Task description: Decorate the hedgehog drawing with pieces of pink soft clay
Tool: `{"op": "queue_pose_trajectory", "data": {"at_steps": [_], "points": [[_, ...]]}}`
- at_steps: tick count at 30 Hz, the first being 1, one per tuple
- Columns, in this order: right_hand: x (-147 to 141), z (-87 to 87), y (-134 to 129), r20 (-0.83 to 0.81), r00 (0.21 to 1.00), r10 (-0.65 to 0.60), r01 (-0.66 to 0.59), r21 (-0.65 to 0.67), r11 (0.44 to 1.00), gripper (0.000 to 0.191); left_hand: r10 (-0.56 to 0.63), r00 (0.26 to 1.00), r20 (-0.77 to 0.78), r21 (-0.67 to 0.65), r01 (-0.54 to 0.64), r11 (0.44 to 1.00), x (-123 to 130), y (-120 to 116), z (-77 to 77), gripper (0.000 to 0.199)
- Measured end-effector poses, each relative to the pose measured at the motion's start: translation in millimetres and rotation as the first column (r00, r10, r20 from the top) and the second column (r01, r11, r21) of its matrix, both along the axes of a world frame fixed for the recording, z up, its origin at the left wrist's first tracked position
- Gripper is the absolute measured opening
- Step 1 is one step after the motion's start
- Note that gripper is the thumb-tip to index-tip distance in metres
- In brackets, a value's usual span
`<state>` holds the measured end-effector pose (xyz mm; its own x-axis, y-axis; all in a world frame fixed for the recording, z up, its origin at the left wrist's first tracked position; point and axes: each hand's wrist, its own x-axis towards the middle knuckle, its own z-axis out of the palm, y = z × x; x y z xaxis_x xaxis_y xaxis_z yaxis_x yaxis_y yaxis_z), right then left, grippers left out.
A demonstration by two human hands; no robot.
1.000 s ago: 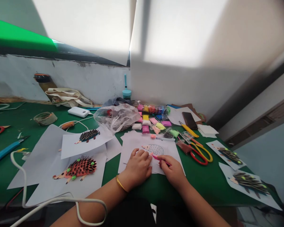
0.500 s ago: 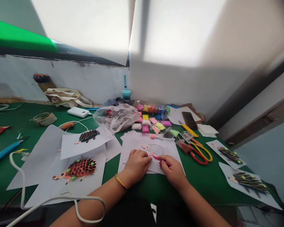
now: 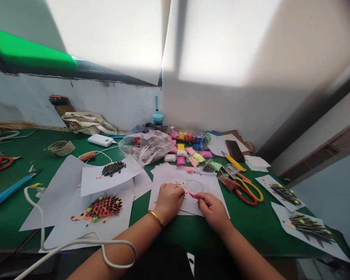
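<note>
Green table (image 3: 251,237): kinda cluttered, clay packs (image 3: 181,161) just past the paper (image 3: 220,204), probably for easy reach.
Hedgehog drawing (image 3: 193,186): on the paper, just beyond the hands, likely handy to glance at.
Pink clay (image 3: 188,191): tiny bit on the paper, between the hands, near side of the drawing.
Pink tool (image 3: 193,196): tip aimed left at the clay, held low, I'd guess for control.
Right hand (image 3: 214,213): pinching the tool, wrist low, forearm from near right.
Left hand (image 3: 169,200): palm down, fingers curled together; can't tell if they're gripping anything.
</note>
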<state>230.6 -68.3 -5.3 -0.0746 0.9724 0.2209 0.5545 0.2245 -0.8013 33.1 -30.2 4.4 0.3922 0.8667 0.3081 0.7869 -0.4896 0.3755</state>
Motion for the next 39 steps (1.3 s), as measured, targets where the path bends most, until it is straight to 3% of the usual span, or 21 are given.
{"op": "queue_pose_trajectory", "data": {"at_steps": [18, 25, 35, 39], "points": [[-5.8, -0.1, 3.4, -0.017, 1.0, -0.005, 0.005, 0.041, 0.999, 0.029, 0.042, 0.995, -0.095, -0.042, -0.046, 0.998, 21.7, -3.1, 7.4, 0.017], [-6.7, 2.1, 4.0, -0.057, 0.998, -0.024, 0.026, 0.047, 0.999, 0.028, 0.053, 0.995, -0.088, -0.047, -0.057, 0.997, 18.1, -3.5, 2.4, 0.01], [-6.3, 1.7, 4.3, -0.043, 0.999, -0.019, 0.022, 0.053, 0.998, 0.029, 0.073, 0.994, -0.079, -0.057, -0.078, 0.995, 19.0, -2.9, 3.9, 0.023], [-5.6, 0.9, 4.3, -0.039, 0.999, -0.019, 0.021, 0.051, 0.998, 0.029, 0.067, 0.996, -0.057, -0.084, -0.072, 0.994, 17.6, -2.2, 4.7, 0.014]]}}
